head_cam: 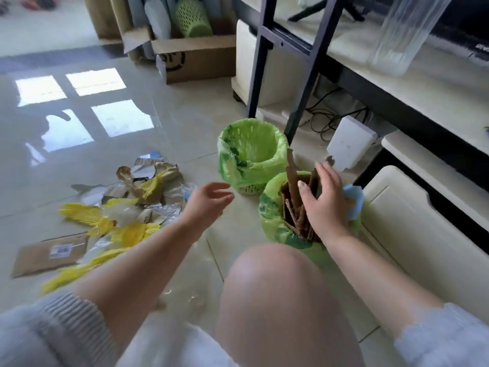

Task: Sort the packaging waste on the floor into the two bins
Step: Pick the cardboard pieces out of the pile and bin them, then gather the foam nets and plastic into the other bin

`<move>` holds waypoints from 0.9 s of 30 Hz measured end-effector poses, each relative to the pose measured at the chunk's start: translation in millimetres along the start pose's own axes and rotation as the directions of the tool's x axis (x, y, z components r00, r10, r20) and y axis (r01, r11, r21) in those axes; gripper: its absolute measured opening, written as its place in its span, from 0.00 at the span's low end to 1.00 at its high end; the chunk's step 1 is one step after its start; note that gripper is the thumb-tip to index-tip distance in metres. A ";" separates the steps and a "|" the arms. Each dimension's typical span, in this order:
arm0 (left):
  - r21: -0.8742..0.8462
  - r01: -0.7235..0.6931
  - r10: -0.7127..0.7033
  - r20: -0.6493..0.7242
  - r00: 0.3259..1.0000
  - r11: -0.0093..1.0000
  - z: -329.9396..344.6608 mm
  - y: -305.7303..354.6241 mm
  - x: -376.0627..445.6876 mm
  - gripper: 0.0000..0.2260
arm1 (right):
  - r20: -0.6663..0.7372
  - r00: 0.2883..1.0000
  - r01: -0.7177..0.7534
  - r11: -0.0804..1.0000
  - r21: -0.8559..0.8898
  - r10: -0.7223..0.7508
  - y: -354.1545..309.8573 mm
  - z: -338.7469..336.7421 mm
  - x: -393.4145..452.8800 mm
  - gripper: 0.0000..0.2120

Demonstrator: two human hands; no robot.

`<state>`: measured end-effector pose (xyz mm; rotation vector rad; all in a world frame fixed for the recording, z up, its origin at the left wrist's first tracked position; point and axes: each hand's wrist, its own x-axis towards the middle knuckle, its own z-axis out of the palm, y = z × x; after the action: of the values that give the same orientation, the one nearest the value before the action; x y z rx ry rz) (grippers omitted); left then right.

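Hands first: the left hand point(209, 200) hangs above the floor between the waste pile and the bins, fingers loosely spread and holding nothing; the right hand point(321, 200) lies with fingers spread and straight against the cardboard strips point(292, 181) that stand upright in the near bin point(272, 221), gripping none of them.

Tiled floor point(164, 123): glossy, carrying all the task objects and reflecting a window at 10 o'clock.

TV stand point(423, 83): pale, with a dark frame, running from 12 to 3 o'clock.

Cardboard box point(201, 58): at 12 o'clock, holding a spare green basket point(191, 18).

Packaging waste point(127, 207): a loose heap at 9 o'clock from the left hand, made of yellow foam netting point(129, 234), torn brown paper, clear film and silvery scraps.

Flat cardboard mailer point(50, 254): with a printed label, at the 8 o'clock edge of the heap.

Far bin point(252, 152): green-lined, at 1 o'clock from the left hand, touching the near bin; its visible interior shows only liner.

Near bin: green-lined, under the right hand, filled with cardboard; a blue scrap point(353, 201) shows at its 3 o'clock rim.
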<state>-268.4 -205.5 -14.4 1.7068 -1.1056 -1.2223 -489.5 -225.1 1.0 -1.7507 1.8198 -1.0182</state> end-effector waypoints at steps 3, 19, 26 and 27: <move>-0.001 0.040 -0.040 -0.082 0.996 0.999 -73.4 -7.7 -23.5 0.12 | 0.150 0.982 0.113 0.993 0.034 -0.116 -58.6 30.9 -8.0 0.23; 0.248 0.302 -0.228 -0.287 0.930 0.920 -361.6 -81.5 -57.2 0.16 | 0.842 0.497 0.644 0.739 -0.196 -0.210 -220.1 236.9 -12.7 0.22; 0.542 0.258 -0.214 -0.144 0.966 0.800 -364.3 -160.0 -2.0 0.15 | 0.964 0.250 0.810 0.565 -0.158 -0.088 -180.3 324.6 -16.1 0.24; 0.593 0.252 -0.241 -0.101 0.965 0.765 -358.8 -179.0 0.2 0.15 | 0.970 0.230 0.816 0.560 -0.144 -0.084 -173.0 336.2 -15.2 0.24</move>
<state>115.5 -112.4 -83.7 2.4086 -1.3925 -1.0592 -125.7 -273.0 -91.1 -2.6208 0.7850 0.6712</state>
